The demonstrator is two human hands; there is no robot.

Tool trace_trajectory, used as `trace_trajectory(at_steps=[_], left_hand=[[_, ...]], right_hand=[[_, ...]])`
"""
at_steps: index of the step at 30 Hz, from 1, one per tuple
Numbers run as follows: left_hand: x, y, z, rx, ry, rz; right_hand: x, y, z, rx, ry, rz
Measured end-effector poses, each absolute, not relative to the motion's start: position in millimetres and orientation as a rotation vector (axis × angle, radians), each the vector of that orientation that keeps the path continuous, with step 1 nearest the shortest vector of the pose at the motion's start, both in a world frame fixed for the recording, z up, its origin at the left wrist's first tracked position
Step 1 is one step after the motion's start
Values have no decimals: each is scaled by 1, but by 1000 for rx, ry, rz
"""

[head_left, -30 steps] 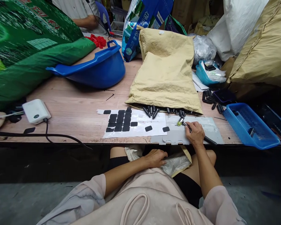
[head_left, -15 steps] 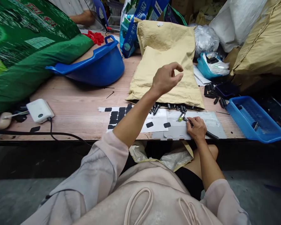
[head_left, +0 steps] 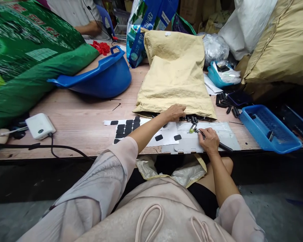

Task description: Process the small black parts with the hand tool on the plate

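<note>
My left hand [head_left: 176, 113] reaches over the front edge of a tan paper sack [head_left: 175, 80], at its mouth, beside small black cylindrical parts [head_left: 192, 119]. Its visible fingers look apart; the tips are partly hidden, and I see nothing held. Closed around a thin tool [head_left: 199, 131] with a metal shaft and dark handle is my right hand [head_left: 209, 140]. The tool's end points left, close to a small shiny piece with yellow-green [head_left: 192, 129] on a clear-covered grey sheet [head_left: 185, 146]. Left of that lies a white sheet [head_left: 151, 141] with black rounded stickers [head_left: 128, 126].
A blue basin [head_left: 103, 80] and green sack [head_left: 40, 50] occupy the left. Nearer are a white box [head_left: 40, 126] and a black cable [head_left: 65, 148]. At right, a blue basket [head_left: 265, 144] holds a few dark parts. Another person's forearm [head_left: 92, 28] shows at the back.
My left hand has come down from above the paper sack to the parts at its mouth. My right hand keeps its grip on the tool in about the same place. The view has shifted slightly.
</note>
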State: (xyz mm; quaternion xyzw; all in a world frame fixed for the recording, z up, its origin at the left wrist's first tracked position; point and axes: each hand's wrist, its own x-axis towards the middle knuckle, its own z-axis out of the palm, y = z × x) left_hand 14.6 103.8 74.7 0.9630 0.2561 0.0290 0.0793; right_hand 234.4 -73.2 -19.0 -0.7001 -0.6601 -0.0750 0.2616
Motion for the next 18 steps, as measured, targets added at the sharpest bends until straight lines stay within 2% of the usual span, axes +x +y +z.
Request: trace_trajectory(at_steps=[7, 12, 18], left_hand=[[9, 55, 71, 2694, 716, 325], [-10, 18, 41, 2535, 904, 235], [-22, 4, 7, 2389, 958, 483]], right_hand=[[234, -72, -19, -1898, -1785, -190], [235, -71, -21, -1894, -1773, -189], [235, -71, -21, -1895, -1769, -215]])
